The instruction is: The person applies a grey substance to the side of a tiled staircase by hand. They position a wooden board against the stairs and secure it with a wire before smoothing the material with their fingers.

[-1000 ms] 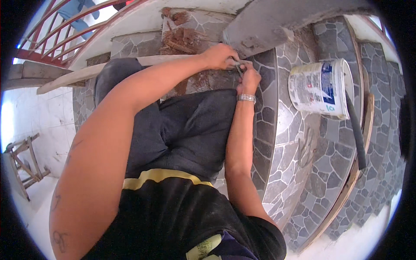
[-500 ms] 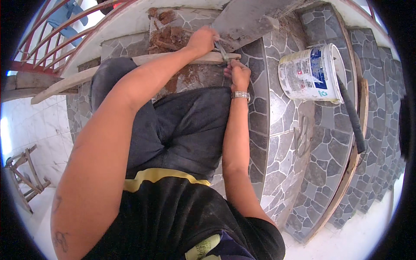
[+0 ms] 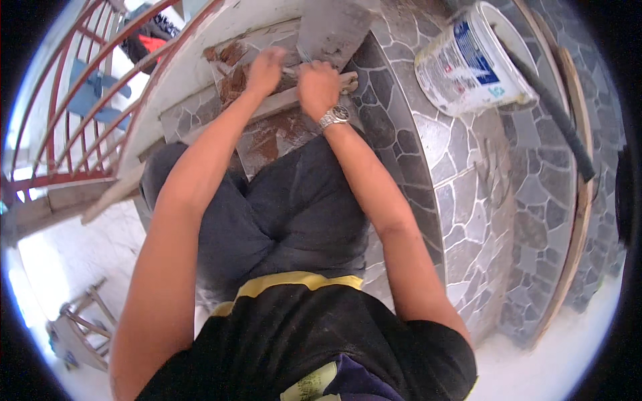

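Observation:
A long wooden pole lies across the step in front of my knees, with a thin tie or strip wrapped near its right end. My right hand, with a metal watch on its wrist, is closed just above the pole. To its left, my left hand is raised and smeared by motion, its fingers curled. A short pale length of the strip shows between the two hands. What lies inside my fingers is mostly hidden. Just beyond my hands a grey board slants upward.
A white paint bucket tilts on the stone-patterned steps at right, a dark bar leaning from it. Wooden strips edge the steps. Reddish dirt lies near the pole. A red railing and a wooden stool are at left.
My left hand has moved left, away from the pole's end. My right hand has shifted left along the pole and turned palm down. The whole view has also swung.

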`<state>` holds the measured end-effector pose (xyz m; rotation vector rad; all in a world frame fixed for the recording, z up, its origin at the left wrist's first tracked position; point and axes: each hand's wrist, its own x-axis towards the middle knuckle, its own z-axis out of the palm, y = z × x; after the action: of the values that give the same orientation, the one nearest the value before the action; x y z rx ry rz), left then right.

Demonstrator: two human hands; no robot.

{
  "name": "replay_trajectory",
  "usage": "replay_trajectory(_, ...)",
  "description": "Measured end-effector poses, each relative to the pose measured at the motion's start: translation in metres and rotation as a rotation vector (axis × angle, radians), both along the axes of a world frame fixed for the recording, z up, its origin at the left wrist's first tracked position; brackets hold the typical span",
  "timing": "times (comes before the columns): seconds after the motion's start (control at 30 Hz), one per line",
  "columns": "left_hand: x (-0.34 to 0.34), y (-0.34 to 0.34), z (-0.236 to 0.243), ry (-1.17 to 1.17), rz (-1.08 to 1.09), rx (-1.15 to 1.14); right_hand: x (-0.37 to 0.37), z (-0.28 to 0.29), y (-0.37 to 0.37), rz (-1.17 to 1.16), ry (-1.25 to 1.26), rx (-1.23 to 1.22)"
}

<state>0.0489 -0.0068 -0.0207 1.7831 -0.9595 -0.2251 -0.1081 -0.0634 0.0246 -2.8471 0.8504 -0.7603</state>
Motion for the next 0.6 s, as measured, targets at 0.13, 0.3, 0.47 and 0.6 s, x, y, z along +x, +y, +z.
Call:
replay_trajectory(0.13, -0.006, 0.012, 0.004, 0.042, -0.03, 0.236, -0.011, -0.01, -0.011, 0.04, -0.033, -0.003)
replay_trajectory(0.3, -0.009, 0.02, -0.021, -0.192, -0.1, 0.478, 0.003, 0.007, -0.008, 0.179, 0.086, 0.566)
replay_trajectory(0.47, -0.011, 0.019, -0.021, -0.202, -0.166, 0.591, 0.029, 0.005, -0.008, -0.038, -0.159, 0.647)
replay_trajectory(0.6, -0.026, 0.015, -0.006, -0.289, -0.203, 0.6, 0.046, -0.014, -0.016, -0.234, -0.308, 0.615)
